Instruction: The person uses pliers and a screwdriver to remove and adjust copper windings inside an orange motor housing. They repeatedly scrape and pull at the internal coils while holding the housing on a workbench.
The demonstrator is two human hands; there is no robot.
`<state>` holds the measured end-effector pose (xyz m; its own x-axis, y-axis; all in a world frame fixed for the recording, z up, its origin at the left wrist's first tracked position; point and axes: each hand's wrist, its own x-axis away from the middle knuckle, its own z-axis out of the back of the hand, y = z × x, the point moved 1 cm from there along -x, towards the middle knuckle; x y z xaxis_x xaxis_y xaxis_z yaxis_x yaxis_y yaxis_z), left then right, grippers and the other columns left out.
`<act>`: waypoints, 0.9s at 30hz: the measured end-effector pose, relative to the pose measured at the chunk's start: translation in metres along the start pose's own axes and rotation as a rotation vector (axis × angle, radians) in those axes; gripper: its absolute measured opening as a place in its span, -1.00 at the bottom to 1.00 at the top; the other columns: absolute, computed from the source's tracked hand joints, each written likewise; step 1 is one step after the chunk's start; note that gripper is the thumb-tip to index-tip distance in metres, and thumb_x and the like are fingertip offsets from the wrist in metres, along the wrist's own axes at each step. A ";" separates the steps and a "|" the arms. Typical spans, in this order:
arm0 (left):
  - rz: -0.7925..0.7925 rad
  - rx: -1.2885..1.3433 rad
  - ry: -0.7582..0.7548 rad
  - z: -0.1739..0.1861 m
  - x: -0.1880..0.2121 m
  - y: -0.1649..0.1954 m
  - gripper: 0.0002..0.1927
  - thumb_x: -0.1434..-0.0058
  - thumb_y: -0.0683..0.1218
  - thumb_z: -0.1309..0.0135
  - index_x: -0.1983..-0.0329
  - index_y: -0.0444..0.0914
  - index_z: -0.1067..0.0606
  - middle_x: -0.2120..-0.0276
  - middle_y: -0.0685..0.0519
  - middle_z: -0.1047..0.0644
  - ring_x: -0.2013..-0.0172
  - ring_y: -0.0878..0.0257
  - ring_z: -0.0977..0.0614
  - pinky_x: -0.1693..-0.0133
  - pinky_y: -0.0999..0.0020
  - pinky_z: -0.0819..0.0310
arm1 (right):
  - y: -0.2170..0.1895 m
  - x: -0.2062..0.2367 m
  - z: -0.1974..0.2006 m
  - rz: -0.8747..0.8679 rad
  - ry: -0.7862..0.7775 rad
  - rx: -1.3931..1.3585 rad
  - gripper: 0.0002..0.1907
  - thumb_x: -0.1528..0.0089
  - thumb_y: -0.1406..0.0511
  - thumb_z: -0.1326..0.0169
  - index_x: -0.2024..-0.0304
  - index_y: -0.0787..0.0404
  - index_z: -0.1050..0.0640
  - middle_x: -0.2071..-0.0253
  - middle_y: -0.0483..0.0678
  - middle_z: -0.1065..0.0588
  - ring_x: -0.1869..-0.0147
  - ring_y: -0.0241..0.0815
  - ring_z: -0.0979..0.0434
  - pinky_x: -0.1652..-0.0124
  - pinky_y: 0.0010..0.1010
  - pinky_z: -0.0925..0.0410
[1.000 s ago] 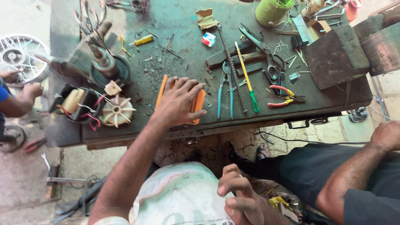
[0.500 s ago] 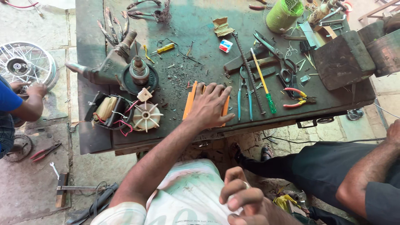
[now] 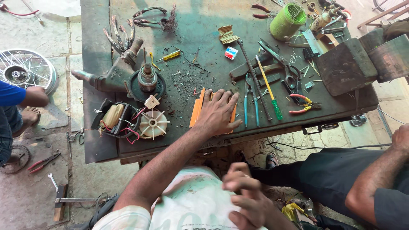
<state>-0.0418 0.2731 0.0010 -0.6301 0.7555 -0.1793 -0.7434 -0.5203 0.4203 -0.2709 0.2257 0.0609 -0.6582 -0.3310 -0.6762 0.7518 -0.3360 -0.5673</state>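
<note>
Left hand [image 3: 218,113]: fingers spread flat on thin orange plastic strips [image 3: 197,112]. Right hand [image 3: 247,197]: loosely curled, empty. At nine o'clock, opened motor with white fan [image 3: 154,123], unassembled.

Left arm extended forward; left hand [image 3: 218,111] flat, palm down, fingers spread and straight. Right hand [image 3: 247,196] held low near the torso, fingers loosely curled, slightly blurred.
</note>
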 end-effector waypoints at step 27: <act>0.034 -0.003 -0.064 -0.006 -0.010 -0.001 -0.03 -0.10 0.32 -0.19 -0.45 -0.22 -0.16 -0.27 -0.09 -0.31 -0.38 0.01 -0.20 -0.37 -0.27 0.21 | -0.011 0.029 0.033 -0.177 -0.001 0.003 -0.44 -0.48 0.03 0.01 -0.49 -0.09 -0.23 -0.29 -0.06 -0.20 0.04 -0.19 -0.63 -0.14 -0.01 -0.32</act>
<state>-0.0361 0.2632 -0.0026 -0.6396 0.7611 -0.1079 -0.7226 -0.5474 0.4222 -0.2995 0.1908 0.0625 -0.7805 -0.2674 -0.5651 0.6238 -0.3923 -0.6760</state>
